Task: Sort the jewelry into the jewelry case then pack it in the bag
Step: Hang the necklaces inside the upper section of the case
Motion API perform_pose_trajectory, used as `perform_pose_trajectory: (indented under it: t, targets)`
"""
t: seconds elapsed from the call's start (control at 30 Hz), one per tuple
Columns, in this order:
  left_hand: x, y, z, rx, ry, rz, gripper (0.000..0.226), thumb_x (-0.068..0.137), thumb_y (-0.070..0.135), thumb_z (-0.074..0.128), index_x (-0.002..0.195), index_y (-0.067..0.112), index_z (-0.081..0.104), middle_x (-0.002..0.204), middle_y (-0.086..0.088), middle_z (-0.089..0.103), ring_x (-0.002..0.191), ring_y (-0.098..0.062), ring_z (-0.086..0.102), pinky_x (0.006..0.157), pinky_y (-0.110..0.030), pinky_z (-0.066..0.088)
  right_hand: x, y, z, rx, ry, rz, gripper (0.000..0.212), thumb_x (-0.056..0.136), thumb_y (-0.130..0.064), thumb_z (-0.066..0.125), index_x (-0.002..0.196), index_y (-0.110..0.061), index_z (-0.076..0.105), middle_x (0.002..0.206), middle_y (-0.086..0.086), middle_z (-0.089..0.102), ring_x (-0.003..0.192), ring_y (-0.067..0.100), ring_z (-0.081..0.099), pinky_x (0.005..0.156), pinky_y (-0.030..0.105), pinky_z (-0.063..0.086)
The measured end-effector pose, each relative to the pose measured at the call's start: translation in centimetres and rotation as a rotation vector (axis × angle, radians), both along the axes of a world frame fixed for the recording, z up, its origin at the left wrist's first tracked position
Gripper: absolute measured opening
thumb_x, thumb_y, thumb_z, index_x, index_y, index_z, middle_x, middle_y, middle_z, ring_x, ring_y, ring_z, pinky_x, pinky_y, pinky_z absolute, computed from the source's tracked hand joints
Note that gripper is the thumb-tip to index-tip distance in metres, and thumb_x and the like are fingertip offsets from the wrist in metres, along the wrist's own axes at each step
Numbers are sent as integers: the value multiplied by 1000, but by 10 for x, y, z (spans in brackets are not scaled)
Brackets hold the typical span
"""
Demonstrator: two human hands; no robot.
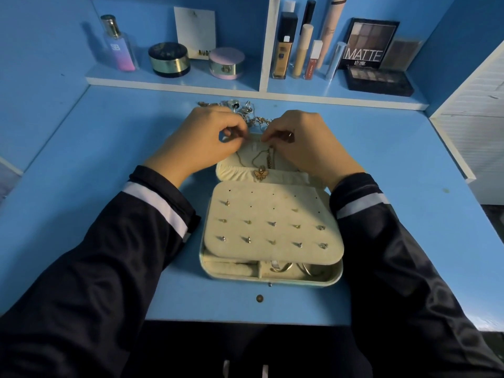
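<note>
We see a pale cream, rounded-rectangle jewelry case (338,271) lying open in the middle of a blue desk (109,159), with its lid folded back away from the person. Inside the lid, thin gold chains (256,156) hang down toward a gathered elastic pocket, and a gold winged pendant (261,173) rests on the pocket's edge.

The left hand (201,137) and the right hand (302,140) meet at the lid's upper edge, nearly touching each other. Each has thumb and forefinger pressed together in a pinch and the other fingers curled. What they pinch is very small. It looks to us like the top ends of the chains, though we cannot be sure.

A cream velvet earring panel (272,208) covers most of the lower half of the case. It carries 2 full rows of 5 small studs near its front edge, with 1 more stud higher up on the left. Under the panel's front edge we glimpse the compartments of the case, with gold rings or bangles in the right one.

Just behind the hands, a tangle of loose silver and gold jewelry (245,110) lies on the desk. A small round brown object (259,298) sits in front of the case. On the shelf beyond stand a clear perfume bottle with pink liquid (118,45), 2 round jars and a black eyeshadow palette marked MATTE (366,45).
</note>
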State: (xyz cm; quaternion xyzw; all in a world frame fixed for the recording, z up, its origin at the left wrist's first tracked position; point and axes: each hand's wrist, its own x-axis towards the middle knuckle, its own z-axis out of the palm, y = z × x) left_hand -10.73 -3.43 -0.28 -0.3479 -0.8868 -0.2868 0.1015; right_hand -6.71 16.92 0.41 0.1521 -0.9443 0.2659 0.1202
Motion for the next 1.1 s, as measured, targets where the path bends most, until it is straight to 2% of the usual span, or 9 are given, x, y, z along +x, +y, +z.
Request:
perform_pose_trajectory:
  t: [0.17, 0.3, 0.4, 0.53, 0.77, 0.93, 1.1]
  targets:
    - [-2, 1, -3, -41, 69, -8, 14, 80, 10, 66, 90, 15, 75, 81, 1, 61, 75, -14, 53, 73, -33, 47, -4, -1, -6, 39, 46, 11, 26, 80, 5, 58, 90, -11, 76, 91, 9, 66, 77, 11, 49, 73, 15, 35]
    - [-3, 1, -2, -50, 76, -9, 17, 81, 16, 64, 93, 18, 76, 81, 5, 58, 76, -13, 51, 74, -38, 50, -4, -2, -6, 100, 47, 23, 27, 82, 4, 55, 93, -10, 76, 94, 10, 64, 77, 16, 52, 74, 27, 44]
    - [-3, 3, -1, -65, 68, -5, 20, 81, 19, 62, 94, 18, 77, 83, 0, 63, 78, -17, 55, 74, -42, 51, -4, -4, -6, 140, 64, 17, 27, 83, 3, 54, 94, -9, 76, 95, 11, 64, 81, 26, 59, 75, 37, 51]
    - [-2, 6, 0, -74, 47, 18, 26, 79, 25, 58, 94, 17, 78, 86, -5, 67, 80, -22, 59, 74, -44, 52, -4, -7, -6, 166, 60, 17, 28, 85, 3, 51, 95, -7, 75, 97, 14, 62, 84, 32, 59, 75, 46, 51]
    - [-2, 8, 1, -145, 76, 25, 18, 85, 17, 65, 97, 10, 76, 89, -10, 65, 88, -29, 58, 76, -43, 48, -3, -8, -5, 180, 51, 29, 29, 85, 6, 49, 95, -6, 74, 99, 15, 59, 86, 34, 58, 74, 46, 51]
    - [-3, 5, 0, -188, 70, -36, 21, 85, 16, 58, 100, 11, 73, 91, -8, 61, 94, -34, 56, 79, -44, 47, -2, -8, -5, 149, 52, 49, 29, 84, 6, 48, 92, -6, 73, 96, 14, 59, 82, 34, 58, 72, 47, 51]
    - [-3, 5, -1, -193, 65, -25, 20, 86, 11, 61, 102, 11, 73, 92, -6, 59, 97, -32, 56, 81, -45, 47, -1, -9, -4, 126, 44, 63, 29, 82, 6, 47, 89, -5, 73, 94, 14, 60, 83, 32, 58, 73, 46, 50]
